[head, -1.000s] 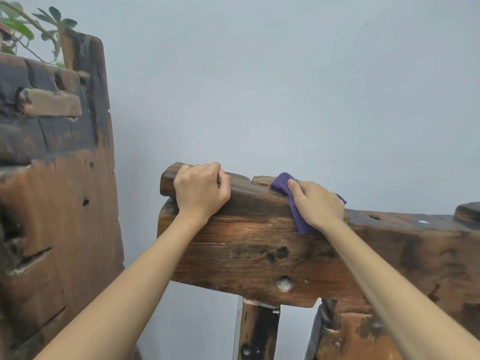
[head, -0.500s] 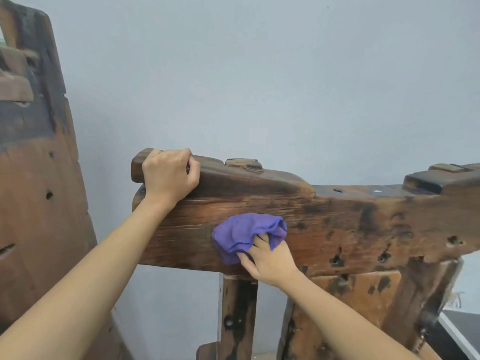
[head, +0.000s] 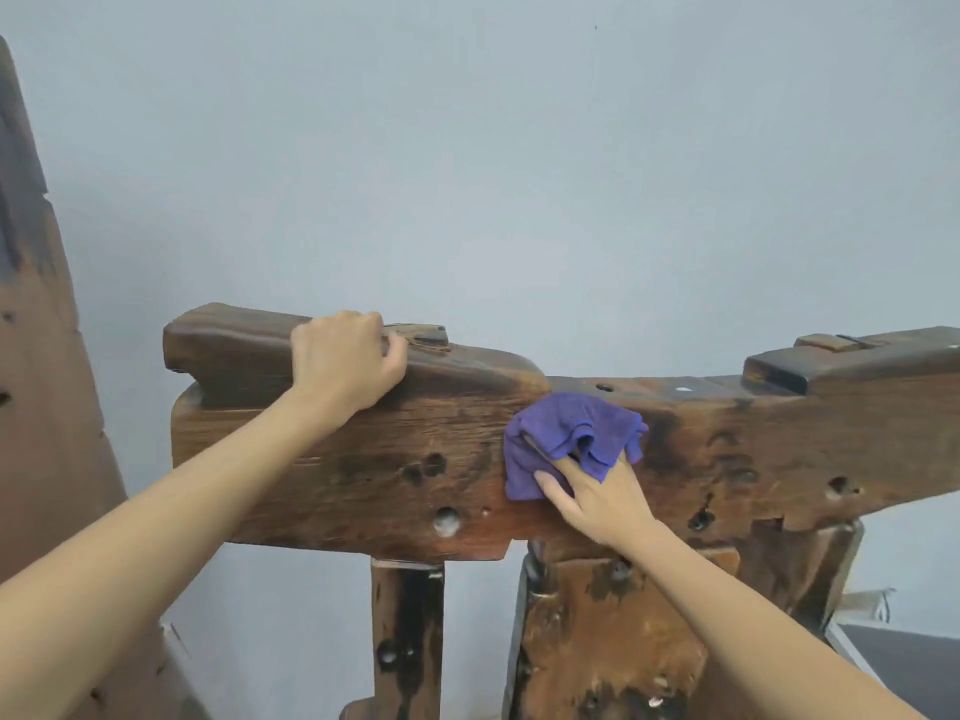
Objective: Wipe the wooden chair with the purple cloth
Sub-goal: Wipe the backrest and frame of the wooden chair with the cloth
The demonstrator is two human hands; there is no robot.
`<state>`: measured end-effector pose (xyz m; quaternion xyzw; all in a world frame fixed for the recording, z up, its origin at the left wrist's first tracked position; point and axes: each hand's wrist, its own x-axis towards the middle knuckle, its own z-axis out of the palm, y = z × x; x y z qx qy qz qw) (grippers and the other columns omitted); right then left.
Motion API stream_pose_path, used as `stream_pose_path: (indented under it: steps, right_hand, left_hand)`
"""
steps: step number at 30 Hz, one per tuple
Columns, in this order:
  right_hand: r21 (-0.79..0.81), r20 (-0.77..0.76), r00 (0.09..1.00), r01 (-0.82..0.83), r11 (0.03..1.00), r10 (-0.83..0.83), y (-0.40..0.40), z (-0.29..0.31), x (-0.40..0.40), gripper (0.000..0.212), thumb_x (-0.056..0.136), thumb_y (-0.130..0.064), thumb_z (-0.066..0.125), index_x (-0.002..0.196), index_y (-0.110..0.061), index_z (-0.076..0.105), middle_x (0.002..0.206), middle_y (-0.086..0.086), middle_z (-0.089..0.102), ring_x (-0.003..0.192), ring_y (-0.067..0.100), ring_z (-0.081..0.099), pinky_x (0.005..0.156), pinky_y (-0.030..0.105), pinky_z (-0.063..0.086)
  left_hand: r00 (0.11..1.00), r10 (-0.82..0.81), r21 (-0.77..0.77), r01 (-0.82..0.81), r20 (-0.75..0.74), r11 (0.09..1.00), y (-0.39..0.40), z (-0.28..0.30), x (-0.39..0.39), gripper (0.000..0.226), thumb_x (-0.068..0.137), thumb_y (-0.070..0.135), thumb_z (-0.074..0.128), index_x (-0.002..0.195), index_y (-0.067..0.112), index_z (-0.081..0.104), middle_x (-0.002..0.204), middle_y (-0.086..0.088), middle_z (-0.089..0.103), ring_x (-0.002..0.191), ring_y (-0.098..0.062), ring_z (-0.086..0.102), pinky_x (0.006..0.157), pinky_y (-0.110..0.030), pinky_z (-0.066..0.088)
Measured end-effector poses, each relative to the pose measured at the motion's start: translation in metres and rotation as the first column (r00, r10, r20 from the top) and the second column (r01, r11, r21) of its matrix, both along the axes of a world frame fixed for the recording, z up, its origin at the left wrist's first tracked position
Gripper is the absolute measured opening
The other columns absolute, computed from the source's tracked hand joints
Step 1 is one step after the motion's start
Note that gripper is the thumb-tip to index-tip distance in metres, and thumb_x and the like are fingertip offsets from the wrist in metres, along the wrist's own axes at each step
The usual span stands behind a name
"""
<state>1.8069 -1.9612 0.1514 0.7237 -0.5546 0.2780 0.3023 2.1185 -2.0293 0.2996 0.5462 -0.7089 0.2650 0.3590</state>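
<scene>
The wooden chair (head: 363, 459) shows its thick, dark, weathered top rail across the middle of the view, with knots and holes in its face. My left hand (head: 345, 363) grips the top edge of that rail near its left end. The purple cloth (head: 566, 439) is bunched against the front face of the rail near its middle. My right hand (head: 597, 493) presses the cloth flat to the wood from below, fingers spread under and into the folds.
A second tall wooden slab (head: 47, 407) stands close at the left. Below the rail are a narrow post (head: 408, 636) and a broad back board (head: 602, 646). A pale grey wall is behind. A grey surface corner (head: 904, 662) shows at lower right.
My right hand has carried the cloth from the rail's top edge down to its front face, then rightward and upward along it. My left hand shifted right along the top edge.
</scene>
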Motion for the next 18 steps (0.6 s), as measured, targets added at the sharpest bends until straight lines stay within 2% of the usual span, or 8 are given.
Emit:
stream_pose_path:
  steps: [4, 8, 10, 12, 14, 18]
  right_hand:
    - [-0.085, -0.019, 0.992, -0.124, 0.989, 0.123, -0.023, 0.019, 0.061, 0.038, 0.096, -0.049, 0.053, 0.127, -0.030, 0.064, 0.113, 0.008, 0.071, 0.095, 0.035, 0.065, 0.067, 0.036, 0.052]
    - [-0.113, -0.081, 0.980, -0.190, 0.975, 0.181, -0.033, 0.007, 0.048, 0.029, 0.093, -0.050, 0.058, 0.106, -0.029, 0.073, 0.098, 0.003, 0.073, 0.085, 0.030, 0.066, 0.061, 0.032, 0.048]
    - [-0.110, -0.125, 0.969, -0.226, 0.968, 0.212, -0.035, 0.001, 0.016, 0.031, 0.090, -0.052, 0.061, 0.102, -0.029, 0.076, 0.094, 0.002, 0.074, 0.080, 0.030, 0.066, 0.056, 0.030, 0.045]
    - [-0.136, -0.154, 0.959, -0.258, 0.956, 0.237, -0.034, -0.005, -0.023, 0.034, 0.088, -0.054, 0.060, 0.099, -0.028, 0.078, 0.088, 0.000, 0.074, 0.075, 0.028, 0.066, 0.052, 0.026, 0.043]
    - [-0.143, -0.148, 0.958, -0.265, 0.954, 0.244, -0.029, -0.013, -0.067, 0.037, 0.087, -0.054, 0.055, 0.095, -0.027, 0.079, 0.081, 0.000, 0.073, 0.067, 0.028, 0.067, 0.049, 0.024, 0.044]
    - [-0.140, -0.078, 0.985, -0.161, 0.977, 0.151, -0.019, -0.023, -0.165, 0.038, 0.084, -0.055, 0.055, 0.077, -0.026, 0.079, 0.065, -0.003, 0.071, 0.059, 0.026, 0.068, 0.048, 0.022, 0.043]
  left_hand:
    - [0.966, -0.231, 0.099, 0.220, 0.117, 0.970, 0.014, -0.011, -0.099, 0.034, 0.088, 0.040, 0.043, 0.073, 0.015, 0.061, 0.082, -0.014, 0.070, 0.081, -0.038, 0.066, 0.060, -0.034, 0.031]
    - [0.938, -0.331, 0.245, 0.299, 0.100, 0.922, -0.006, -0.003, -0.132, 0.041, 0.097, 0.043, 0.034, 0.079, 0.016, 0.060, 0.092, -0.013, 0.070, 0.091, -0.036, 0.063, 0.064, -0.036, 0.035]
    - [0.946, -0.289, 0.314, 0.232, 0.148, 0.920, -0.018, -0.003, -0.128, 0.046, 0.103, 0.043, 0.025, 0.086, 0.016, 0.058, 0.105, -0.013, 0.069, 0.104, -0.035, 0.062, 0.074, -0.039, 0.044]
    - [0.953, -0.196, 0.272, 0.130, 0.230, 0.954, -0.022, -0.010, -0.127, 0.060, 0.103, 0.051, 0.016, 0.098, 0.018, 0.065, 0.115, -0.007, 0.070, 0.116, -0.029, 0.060, 0.083, -0.040, 0.047]
    - [0.958, -0.115, 0.309, 0.030, 0.263, 0.951, -0.023, -0.014, -0.131, 0.073, 0.098, 0.059, 0.006, 0.106, 0.022, 0.068, 0.120, -0.004, 0.070, 0.118, -0.028, 0.060, 0.084, -0.040, 0.047]
    - [0.952, 0.075, 0.446, -0.207, 0.296, 0.871, -0.035, 0.004, -0.160, 0.091, 0.091, 0.074, 0.004, 0.106, 0.014, 0.071, 0.120, -0.017, 0.067, 0.116, -0.035, 0.058, 0.087, -0.043, 0.045]
